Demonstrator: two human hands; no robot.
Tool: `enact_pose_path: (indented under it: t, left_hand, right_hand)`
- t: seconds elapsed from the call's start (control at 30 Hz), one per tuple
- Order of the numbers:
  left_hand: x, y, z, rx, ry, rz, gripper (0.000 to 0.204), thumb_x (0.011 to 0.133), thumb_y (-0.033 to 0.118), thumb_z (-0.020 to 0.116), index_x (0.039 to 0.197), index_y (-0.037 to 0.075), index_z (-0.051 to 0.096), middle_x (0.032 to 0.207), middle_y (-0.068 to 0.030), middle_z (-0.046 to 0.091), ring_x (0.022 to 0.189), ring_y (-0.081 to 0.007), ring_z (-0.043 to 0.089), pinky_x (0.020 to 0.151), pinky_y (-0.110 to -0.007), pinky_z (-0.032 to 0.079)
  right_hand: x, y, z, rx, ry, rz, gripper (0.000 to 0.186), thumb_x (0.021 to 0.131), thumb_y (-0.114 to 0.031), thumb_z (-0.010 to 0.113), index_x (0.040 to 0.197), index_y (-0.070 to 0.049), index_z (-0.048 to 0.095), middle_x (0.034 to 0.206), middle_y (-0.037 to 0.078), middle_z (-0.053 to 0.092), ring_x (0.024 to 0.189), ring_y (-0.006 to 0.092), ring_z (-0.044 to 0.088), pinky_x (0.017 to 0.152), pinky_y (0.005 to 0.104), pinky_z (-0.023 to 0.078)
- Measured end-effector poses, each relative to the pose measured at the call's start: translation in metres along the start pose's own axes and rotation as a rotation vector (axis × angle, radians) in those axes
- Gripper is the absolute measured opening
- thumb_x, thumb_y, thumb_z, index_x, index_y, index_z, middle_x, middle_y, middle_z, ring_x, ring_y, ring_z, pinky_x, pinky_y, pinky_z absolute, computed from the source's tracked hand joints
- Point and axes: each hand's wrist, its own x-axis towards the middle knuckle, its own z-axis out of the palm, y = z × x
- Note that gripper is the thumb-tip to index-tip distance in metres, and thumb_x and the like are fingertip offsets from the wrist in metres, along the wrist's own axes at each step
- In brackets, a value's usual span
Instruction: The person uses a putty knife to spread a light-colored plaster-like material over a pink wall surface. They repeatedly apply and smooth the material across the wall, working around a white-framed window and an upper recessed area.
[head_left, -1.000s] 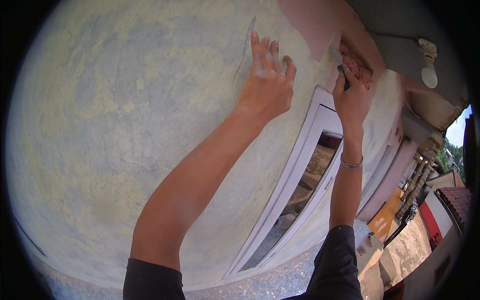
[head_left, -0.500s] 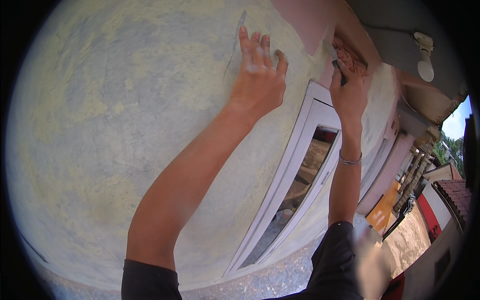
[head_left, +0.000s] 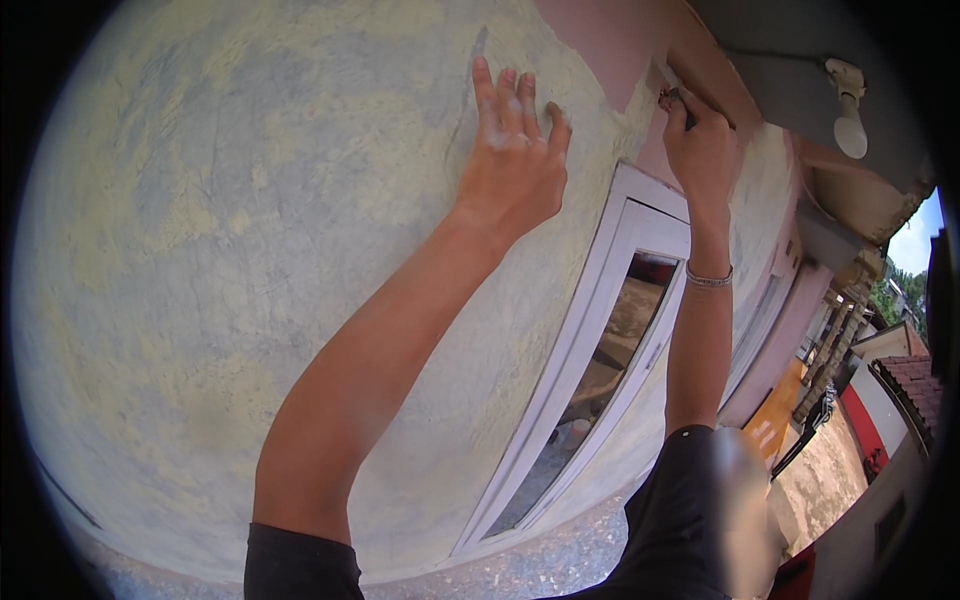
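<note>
My left hand (head_left: 513, 163) rests open against the rough, yellowish-grey patchy wall (head_left: 260, 170), fingers apart, beside a narrow grey streak (head_left: 482, 38). My right hand (head_left: 700, 160) grips a scraper with a dark handle (head_left: 688, 119) at the pink-painted band (head_left: 608, 50) near the wall's upper right. Its blade is only faintly visible near the recessed pink corner, which my hand partly covers. Below my hands is a white-framed glass window (head_left: 540, 414). A metal bracelet (head_left: 709, 278) circles my right wrist.
A dark overhang (head_left: 790, 75) carries a white bulb (head_left: 849, 130) at upper right. Further right are a tiled roof (head_left: 905, 392), an orange panel (head_left: 780, 410), trees and a sandy yard (head_left: 815, 495). A speckled grey surface (head_left: 560, 555) runs along the bottom.
My right hand has shifted in the pink recess, covering more of the rough reddish patch seen earlier. My left hand stays on the wall, and the whole view has moved slightly.
</note>
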Motion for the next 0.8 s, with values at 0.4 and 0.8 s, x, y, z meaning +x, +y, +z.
enact_pose_path:
  t: [0.4, 0.8]
  left_hand:
    - [0.0, -0.001, -0.001, 0.004, 0.017, -0.009, 0.044, 0.095, 0.033, 0.065, 0.13, 0.007, 0.073, 0.141, -0.0282, 0.066, 0.137, -0.0462, 0.058, 0.12, -0.081, 0.013]
    - [0.001, -0.001, -0.003, 0.009, -0.016, 0.006, 0.044, 0.095, 0.031, 0.065, 0.13, 0.006, 0.072, 0.141, -0.0297, 0.065, 0.138, -0.0472, 0.057, 0.12, -0.081, 0.011]
  right_hand:
    - [0.005, -0.005, -0.007, -0.056, -0.098, 0.055, 0.033, 0.097, -0.03, 0.062, 0.119, -0.015, 0.082, 0.087, 0.021, 0.077, 0.083, 0.0418, 0.076, 0.08, 0.05, 0.061]
    - [-0.003, -0.007, -0.004, -0.07, -0.073, 0.018, 0.032, 0.096, -0.029, 0.062, 0.117, -0.015, 0.082, 0.086, 0.02, 0.077, 0.079, 0.0405, 0.075, 0.071, 0.0481, 0.061]
